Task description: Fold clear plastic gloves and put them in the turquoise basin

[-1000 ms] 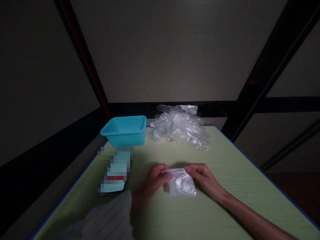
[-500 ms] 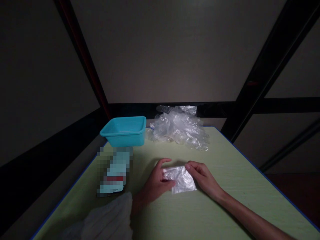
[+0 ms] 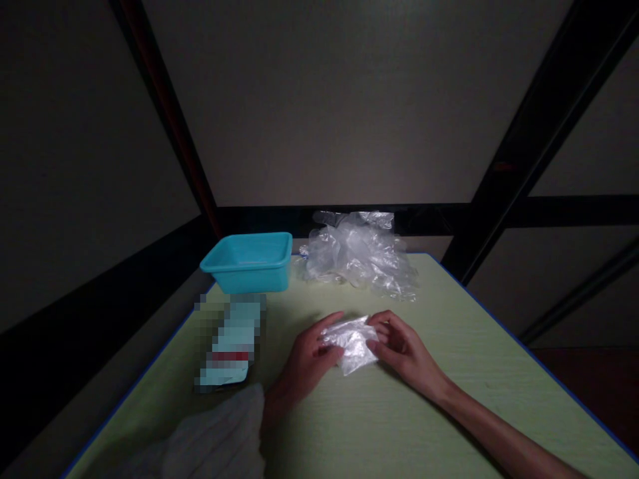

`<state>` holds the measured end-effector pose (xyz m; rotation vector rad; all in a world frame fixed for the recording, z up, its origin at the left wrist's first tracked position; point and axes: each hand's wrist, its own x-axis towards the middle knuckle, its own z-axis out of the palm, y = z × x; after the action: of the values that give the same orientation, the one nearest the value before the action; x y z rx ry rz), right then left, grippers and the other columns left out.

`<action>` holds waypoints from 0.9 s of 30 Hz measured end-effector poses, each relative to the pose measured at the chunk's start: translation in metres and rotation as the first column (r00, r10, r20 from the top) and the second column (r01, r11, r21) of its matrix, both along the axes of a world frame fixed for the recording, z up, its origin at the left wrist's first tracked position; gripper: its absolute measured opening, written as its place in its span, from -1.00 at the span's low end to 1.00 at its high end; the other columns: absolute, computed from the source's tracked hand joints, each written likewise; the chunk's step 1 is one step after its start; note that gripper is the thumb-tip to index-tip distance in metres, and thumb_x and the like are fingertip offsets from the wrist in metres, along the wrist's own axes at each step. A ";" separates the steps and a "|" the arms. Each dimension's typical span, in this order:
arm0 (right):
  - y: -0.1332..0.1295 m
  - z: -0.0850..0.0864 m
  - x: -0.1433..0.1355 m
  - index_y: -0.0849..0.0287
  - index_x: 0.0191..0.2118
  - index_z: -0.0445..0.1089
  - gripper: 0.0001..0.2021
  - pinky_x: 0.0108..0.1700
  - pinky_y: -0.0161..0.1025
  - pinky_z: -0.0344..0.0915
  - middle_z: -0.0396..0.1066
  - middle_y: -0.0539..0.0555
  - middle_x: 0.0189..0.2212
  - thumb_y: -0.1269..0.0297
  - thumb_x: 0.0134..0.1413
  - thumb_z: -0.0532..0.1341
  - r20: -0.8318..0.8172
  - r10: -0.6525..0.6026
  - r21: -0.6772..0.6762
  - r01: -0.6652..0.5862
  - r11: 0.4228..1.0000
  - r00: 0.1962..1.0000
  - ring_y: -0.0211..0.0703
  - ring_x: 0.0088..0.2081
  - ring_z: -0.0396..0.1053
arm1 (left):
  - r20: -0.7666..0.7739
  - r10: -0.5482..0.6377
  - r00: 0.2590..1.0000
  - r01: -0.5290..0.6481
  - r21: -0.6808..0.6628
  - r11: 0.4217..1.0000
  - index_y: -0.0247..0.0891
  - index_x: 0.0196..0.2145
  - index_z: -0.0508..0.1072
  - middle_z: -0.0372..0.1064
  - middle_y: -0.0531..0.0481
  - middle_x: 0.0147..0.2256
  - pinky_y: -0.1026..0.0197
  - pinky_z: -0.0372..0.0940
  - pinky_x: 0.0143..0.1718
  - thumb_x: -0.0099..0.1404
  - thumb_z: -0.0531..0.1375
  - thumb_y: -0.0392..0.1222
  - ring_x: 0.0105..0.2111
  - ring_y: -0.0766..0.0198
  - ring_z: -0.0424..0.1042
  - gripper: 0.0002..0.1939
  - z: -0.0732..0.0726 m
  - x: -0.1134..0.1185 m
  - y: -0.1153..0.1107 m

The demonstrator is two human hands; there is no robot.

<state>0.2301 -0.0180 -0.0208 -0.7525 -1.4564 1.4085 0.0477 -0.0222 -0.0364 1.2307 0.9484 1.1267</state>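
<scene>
A small piece of clear, shiny plastic film (image 3: 355,347) is held between my two hands, just above the pale green table. My left hand (image 3: 312,352) grips its left side, with the thumb in front and the fingers behind. On the right side, my right hand (image 3: 402,346) has its thumb and fingers around the film's edge. The film looks folded and creased, and its lower corner points toward me. Behind my hands lies a heap of crumpled clear plastic (image 3: 357,256) at the table's far edge.
A turquoise plastic basin (image 3: 254,279) stands at the far left of the pale green table (image 3: 399,426). In front of it lies a pixelated light-green flat object (image 3: 234,339) with a red band. A wall rises directly behind the table.
The film is now more folded and raised at its far edge. My right hand has shifted slightly left, and its thumb has moved down from the film's upper corner to its right side.
</scene>
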 end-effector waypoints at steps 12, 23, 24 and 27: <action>0.000 -0.002 0.002 0.21 -0.25 0.41 -0.71 -0.47 -0.33 0.15 0.34 -0.03 -0.54 0.13 -0.08 0.29 0.173 -0.053 -0.011 0.056 0.998 0.984 -0.31 -0.50 0.22 | -0.174 0.007 0.985 0.002 0.051 0.999 -0.36 -0.33 0.58 0.46 -0.08 -0.42 0.30 0.21 -0.50 -0.02 0.26 -0.20 -0.50 0.28 0.35 -0.73 -0.001 -0.003 0.004; 0.000 -0.006 0.001 0.22 -0.06 0.41 -0.52 -0.42 -0.33 0.19 0.37 -0.03 -0.50 0.18 -0.17 0.35 0.157 0.035 -0.112 -0.018 0.994 0.987 -0.30 -0.48 0.23 | -0.117 -0.043 0.992 0.028 -0.124 0.992 -0.37 -0.14 0.51 0.49 -0.08 -0.39 0.29 0.22 -0.45 -0.09 0.27 -0.35 -0.47 0.24 0.40 -0.54 0.009 -0.003 -0.001; 0.001 -0.006 0.002 0.22 -0.04 0.40 -0.50 -0.44 -0.33 0.17 0.35 -0.04 -0.53 0.17 -0.17 0.35 0.167 0.040 -0.116 -0.021 0.993 0.985 -0.31 -0.50 0.20 | -0.128 -0.045 0.991 0.028 -0.132 0.991 -0.37 -0.12 0.50 0.49 -0.07 -0.40 0.29 0.21 -0.47 -0.09 0.26 -0.37 -0.49 0.25 0.39 -0.52 0.010 -0.003 -0.001; 0.001 -0.008 0.003 0.22 0.01 0.37 -0.45 -0.49 -0.35 0.09 0.27 -0.08 -0.58 0.16 -0.17 0.35 0.193 0.051 -0.126 -0.027 0.992 0.980 -0.34 -0.54 0.12 | -0.144 -0.056 0.988 0.037 -0.131 0.991 -0.37 -0.11 0.50 0.48 -0.04 -0.45 0.31 0.17 -0.50 -0.10 0.25 -0.40 -0.54 0.28 0.36 -0.50 0.012 -0.004 -0.001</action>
<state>0.2334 -0.0171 -0.0284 -0.9677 -1.5523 1.4983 0.0439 -0.0229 -0.0245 1.2378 1.0803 0.9332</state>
